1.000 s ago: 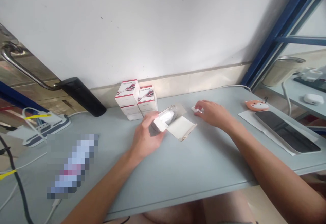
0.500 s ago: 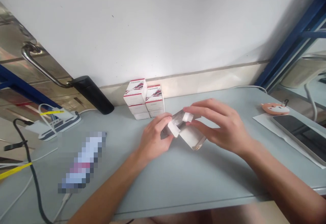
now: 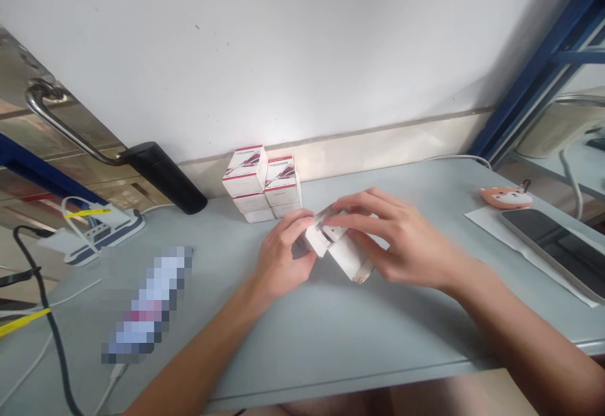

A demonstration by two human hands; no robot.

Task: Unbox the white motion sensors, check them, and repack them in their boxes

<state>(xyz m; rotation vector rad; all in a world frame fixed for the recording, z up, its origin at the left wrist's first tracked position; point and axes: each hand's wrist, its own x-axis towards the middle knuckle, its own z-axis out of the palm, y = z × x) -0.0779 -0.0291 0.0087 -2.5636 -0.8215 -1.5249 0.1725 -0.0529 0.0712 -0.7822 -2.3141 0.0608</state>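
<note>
Both my hands meet at the middle of the table, holding a small white cardboard carton (image 3: 348,258) with its flaps partly open. My left hand (image 3: 286,255) grips the carton's near left end. My right hand (image 3: 397,239) has its fingers over the top and right side. The fingers hide most of the carton, so its contents cannot be seen. Just behind my left hand stands a stack of white boxes with red markings (image 3: 259,183), not touched by either hand.
The pale grey-blue table (image 3: 340,346) runs along a white wall. On the right lie a phone (image 3: 551,246) on white paper and a fox-faced pouch (image 3: 507,196). On the left are a power strip (image 3: 104,233), black and white cables, and a pixelated object (image 3: 146,302).
My right hand has lifted from the table and closed on the carton alongside my left. The carton's flaps have folded closer together, and the view has shifted slightly.
</note>
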